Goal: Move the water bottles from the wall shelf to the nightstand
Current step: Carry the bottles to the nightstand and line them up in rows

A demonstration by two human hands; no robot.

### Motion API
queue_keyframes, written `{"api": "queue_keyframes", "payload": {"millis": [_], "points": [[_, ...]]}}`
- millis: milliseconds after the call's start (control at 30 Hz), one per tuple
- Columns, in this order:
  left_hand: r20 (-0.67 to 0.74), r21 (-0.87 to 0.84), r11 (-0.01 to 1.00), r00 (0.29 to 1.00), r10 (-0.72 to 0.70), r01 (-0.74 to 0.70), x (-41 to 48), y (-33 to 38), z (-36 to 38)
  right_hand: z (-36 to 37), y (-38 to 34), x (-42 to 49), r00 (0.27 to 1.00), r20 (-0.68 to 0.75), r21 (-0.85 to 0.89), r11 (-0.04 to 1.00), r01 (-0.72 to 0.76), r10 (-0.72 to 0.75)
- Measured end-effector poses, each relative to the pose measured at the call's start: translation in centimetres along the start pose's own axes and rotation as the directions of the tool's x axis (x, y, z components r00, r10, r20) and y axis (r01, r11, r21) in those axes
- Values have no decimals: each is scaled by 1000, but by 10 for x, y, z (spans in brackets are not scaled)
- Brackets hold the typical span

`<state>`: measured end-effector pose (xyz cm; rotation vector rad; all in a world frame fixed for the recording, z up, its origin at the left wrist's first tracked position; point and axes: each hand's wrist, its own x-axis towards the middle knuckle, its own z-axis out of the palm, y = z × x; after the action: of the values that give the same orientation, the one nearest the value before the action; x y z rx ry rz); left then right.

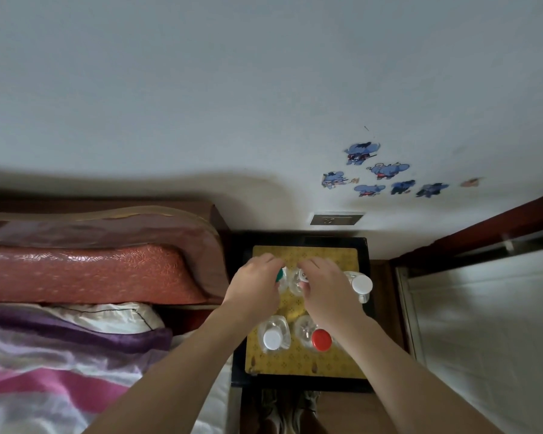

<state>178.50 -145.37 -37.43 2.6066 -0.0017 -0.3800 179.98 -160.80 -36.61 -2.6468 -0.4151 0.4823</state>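
As each hand (254,291) grips a bottle (281,273), print blurred

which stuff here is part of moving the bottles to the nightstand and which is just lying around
Job: nightstand; green-capped bottle, gripped by the left hand; middle bottle, gripped by the right hand; right white-capped bottle; front white-capped bottle; red-capped bottle.
Lying about: yellow mat; pillow; blanket; wall stickers; wall socket.
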Motion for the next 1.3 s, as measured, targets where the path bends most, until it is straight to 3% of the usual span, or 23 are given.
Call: {"api": "queue_keyframes", "payload": {"millis": [333, 600, 833, 1300], "points": [[-33, -50, 997, 997, -64, 62, -3, 1, 1, -8, 5, -8, 1000, -20, 27, 999, -23, 24], [-9, -23, 994, 994, -108, 108, 0, 7, -3, -43, 47, -29, 991, -100, -97, 991, -93, 83], [-13, -18, 992, 992, -125, 125, -1, 7, -3, -35, 66, -30, 985, -66, -116, 980, -164, 158], [-42, -38, 990, 990, -137, 136, -4, 3, -4, -23, 52, -16, 994, -73, -71, 994, -82, 76]]}}
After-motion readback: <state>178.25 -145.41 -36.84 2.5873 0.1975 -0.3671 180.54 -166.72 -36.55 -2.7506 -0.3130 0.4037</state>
